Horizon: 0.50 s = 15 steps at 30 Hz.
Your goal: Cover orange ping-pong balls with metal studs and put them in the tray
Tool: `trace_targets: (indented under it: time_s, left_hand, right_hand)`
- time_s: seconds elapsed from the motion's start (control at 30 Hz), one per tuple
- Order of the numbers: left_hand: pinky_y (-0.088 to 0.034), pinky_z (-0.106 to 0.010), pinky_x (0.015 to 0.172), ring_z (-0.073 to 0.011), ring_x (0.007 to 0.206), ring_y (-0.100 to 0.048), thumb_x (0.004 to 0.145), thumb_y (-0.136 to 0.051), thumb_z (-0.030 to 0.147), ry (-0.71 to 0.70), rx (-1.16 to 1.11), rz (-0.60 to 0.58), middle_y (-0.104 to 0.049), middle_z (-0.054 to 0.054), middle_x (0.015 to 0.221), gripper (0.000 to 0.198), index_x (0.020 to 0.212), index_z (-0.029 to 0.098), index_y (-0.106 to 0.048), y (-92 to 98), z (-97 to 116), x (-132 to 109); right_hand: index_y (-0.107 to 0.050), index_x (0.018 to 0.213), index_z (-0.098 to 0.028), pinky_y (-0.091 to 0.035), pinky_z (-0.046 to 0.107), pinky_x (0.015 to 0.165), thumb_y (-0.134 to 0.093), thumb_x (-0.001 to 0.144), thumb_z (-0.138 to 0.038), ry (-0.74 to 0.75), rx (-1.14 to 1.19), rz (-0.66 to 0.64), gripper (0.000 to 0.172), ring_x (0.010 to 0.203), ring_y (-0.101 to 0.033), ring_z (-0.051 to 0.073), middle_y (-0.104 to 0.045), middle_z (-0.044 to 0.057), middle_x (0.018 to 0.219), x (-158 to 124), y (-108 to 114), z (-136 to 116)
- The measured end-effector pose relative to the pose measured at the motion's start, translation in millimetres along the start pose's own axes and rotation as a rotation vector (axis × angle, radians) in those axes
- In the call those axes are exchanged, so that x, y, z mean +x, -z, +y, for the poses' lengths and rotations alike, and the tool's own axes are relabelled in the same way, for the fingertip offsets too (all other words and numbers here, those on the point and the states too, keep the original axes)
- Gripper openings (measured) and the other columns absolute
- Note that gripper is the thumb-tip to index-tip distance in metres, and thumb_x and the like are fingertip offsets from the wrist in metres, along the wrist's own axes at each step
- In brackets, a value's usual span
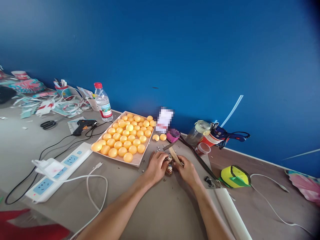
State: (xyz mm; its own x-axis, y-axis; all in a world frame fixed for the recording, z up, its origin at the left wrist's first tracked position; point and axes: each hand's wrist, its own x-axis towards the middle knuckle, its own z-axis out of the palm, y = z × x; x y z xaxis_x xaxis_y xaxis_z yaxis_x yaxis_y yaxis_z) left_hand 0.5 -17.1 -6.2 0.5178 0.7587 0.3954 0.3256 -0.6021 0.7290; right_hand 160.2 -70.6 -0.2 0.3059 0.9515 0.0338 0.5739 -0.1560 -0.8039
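My left hand (157,167) has its fingers closed on a small shiny, speckled metallic ball (168,158) at the middle of the table. A similar shiny ball (169,170) sits just below it, between my hands. In my right hand (188,170) is a flat wooden stick (175,155), pinched and tilted up to the left, its lower end hidden by the fingers. A dark flat strip (170,145) lies just beyond the stick. Tiny bits are scattered around my hands. Two orange balls (162,137) rest on the table beyond them.
To the left stands a shallow box (139,161) of many orange balls. Further left are a water bottle (105,107), a black glue gun (83,126), a power strip (83,151) and cables. A jar (197,133), a cup (211,139) and a yellow-green tape measure-like object (235,176) are right.
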Motion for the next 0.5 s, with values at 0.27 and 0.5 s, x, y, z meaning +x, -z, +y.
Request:
trace_targets:
  time_s: [0.27,0.5]
  left_hand:
    - [-0.024,-0.049,0.102,-0.0261,0.103,-0.051,0.07,-0.054,0.009,0.073,0.145,-0.045,-0.06,-0.007,0.105,0.046,0.114,0.023,-0.053,1.4,-3.2,0.4]
    - [-0.024,-0.049,0.102,-0.0258,0.099,-0.053,0.071,-0.059,0.016,0.101,0.062,0.014,-0.063,-0.007,0.1,0.037,0.108,0.023,-0.056,1.6,-3.0,1.0]
  right_hand:
    - [-0.059,0.102,-0.016,-0.035,0.021,0.041,-0.053,0.075,-0.037,-0.078,0.26,-0.195,0.035,0.04,-0.043,0.008,-0.059,-0.002,0.061,-3.4,-3.1,-6.3]
    - [-0.056,0.104,-0.015,-0.033,0.02,0.04,-0.051,0.078,-0.038,-0.055,0.306,-0.192,0.035,0.038,-0.041,0.009,-0.052,-0.005,0.053,-2.4,-3.6,1.4]
